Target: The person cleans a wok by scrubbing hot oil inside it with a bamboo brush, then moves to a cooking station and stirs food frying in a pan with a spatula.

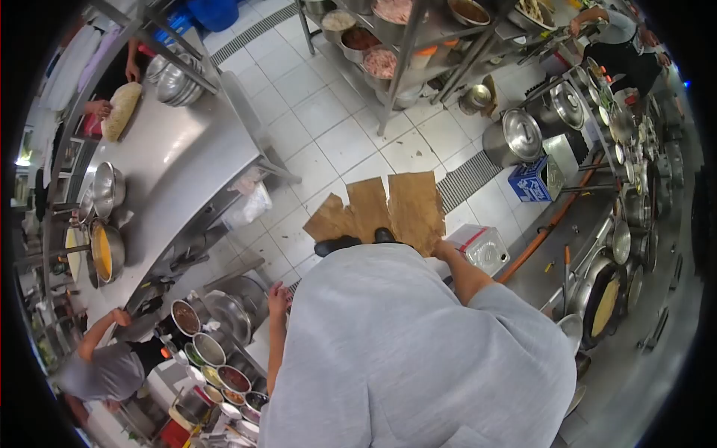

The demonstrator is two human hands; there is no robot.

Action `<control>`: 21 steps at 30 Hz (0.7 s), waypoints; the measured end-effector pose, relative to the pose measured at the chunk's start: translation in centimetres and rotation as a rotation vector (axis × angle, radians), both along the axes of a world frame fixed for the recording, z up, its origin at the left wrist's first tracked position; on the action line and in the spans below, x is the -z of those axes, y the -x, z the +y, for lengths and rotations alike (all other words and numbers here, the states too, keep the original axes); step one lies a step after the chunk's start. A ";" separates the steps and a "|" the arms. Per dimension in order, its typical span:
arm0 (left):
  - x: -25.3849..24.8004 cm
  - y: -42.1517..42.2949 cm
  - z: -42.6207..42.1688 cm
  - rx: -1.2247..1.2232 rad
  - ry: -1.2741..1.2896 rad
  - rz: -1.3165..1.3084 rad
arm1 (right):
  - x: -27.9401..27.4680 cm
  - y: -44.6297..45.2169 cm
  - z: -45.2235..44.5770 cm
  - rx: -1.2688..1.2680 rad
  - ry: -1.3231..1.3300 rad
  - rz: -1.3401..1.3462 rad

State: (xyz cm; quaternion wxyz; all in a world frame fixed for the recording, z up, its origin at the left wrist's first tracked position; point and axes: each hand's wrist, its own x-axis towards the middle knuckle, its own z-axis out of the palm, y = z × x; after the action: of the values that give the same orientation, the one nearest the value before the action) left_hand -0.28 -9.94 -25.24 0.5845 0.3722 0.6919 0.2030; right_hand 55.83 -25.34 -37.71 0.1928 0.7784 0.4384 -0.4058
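Note:
My left hand (278, 299) hangs at my left side, its fingers loosely apart, with nothing visible in it. It is nearest to a row of metal bowls of food (233, 379). My right hand (442, 248) is low on my other side, over the edge of a brown cardboard sheet (413, 209) on the floor. Beside that hand stands a square metal tin (482, 250) with a red stripe. Whether the hand touches the tin or the cardboard is unclear, and its fingers are too small to make out. Dark shoe tips (383, 235) show on the cardboard.
A steel table (183, 142) at left bears stacked bowls (178, 78); a person's hands hold a filled bag (122, 110) there. Another person (108, 366) stands lower left, a third (620, 52) upper right. Right are a large lidded pot (515, 137), blue box (532, 181) and wok (597, 299).

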 end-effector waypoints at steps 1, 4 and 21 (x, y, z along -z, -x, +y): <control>-0.4 -0.7 -0.9 0.077 -0.014 0.085 | 2.3 -0.2 -2.6 0.054 -0.032 0.098; 9.3 2.2 -6.3 0.290 -0.252 0.232 | 0.2 0.3 -4.7 0.073 -0.185 0.285; 5.5 -2.6 -12.2 0.209 -0.066 0.292 | 8.6 -9.8 10.2 0.012 -0.640 0.317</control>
State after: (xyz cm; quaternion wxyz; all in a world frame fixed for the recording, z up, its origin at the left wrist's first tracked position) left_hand 2.28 -22.15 -30.73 0.4833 0.4866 0.7198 0.1077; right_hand 65.68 -15.09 -46.31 -0.1338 0.7293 0.5632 -0.3648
